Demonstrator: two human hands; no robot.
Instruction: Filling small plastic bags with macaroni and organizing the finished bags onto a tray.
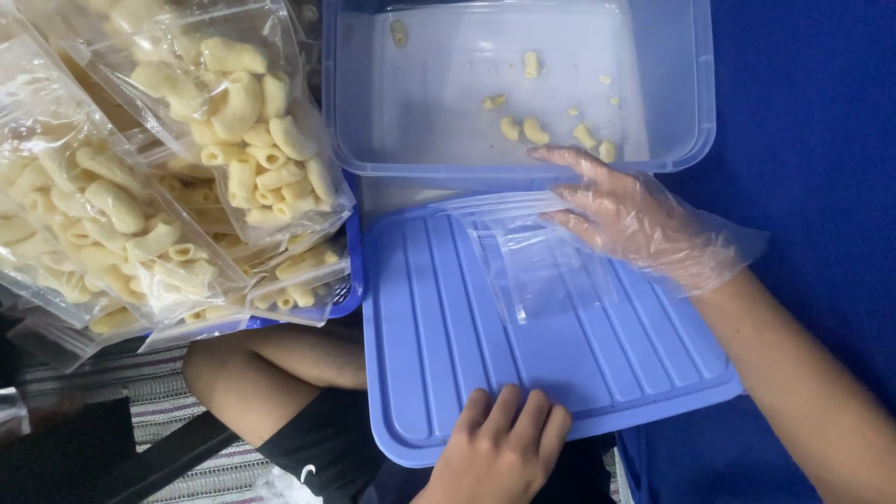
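On the ribbed blue lid (523, 373), which lies flat on the person's lap below the tub (672, 140), an empty clear bag (532, 257) rests near the lid's upper edge. The right hand (625, 219), in a thin plastic glove, lies on the bag's right end with its fingers (574, 161) spread and slightly curled; no pinch on the film is visible. The bare left hand (499, 453) presses on the lid's lower edge, fingers close together and flat.

The tub is nearly empty: only a few loose pasta pieces (537, 131) remain along its near wall. At the left, several filled bags (187, 168) of the same pasta are stacked in a pile. Judged from this, most of the packing is done; the bag on the lid is not yet filled, and the remaining loose pieces are few.
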